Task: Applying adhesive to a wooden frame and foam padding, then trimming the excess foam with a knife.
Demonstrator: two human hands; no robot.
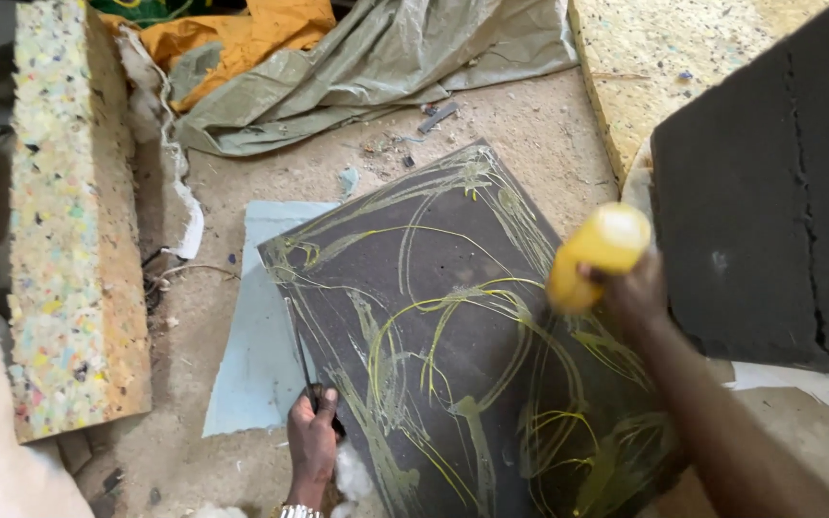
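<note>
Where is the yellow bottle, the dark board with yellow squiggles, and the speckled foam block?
yellow bottle (599,255), head view, middle of its body.
dark board (434,326), head view, centre of its top face.
speckled foam block (50,221), head view, its speckled top face.

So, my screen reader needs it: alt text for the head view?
A right hand holds a yellow bottle above a dark board streaked with yellow glue lines, while the left hand grips its edge. Speckled foam slab lies left.
</note>
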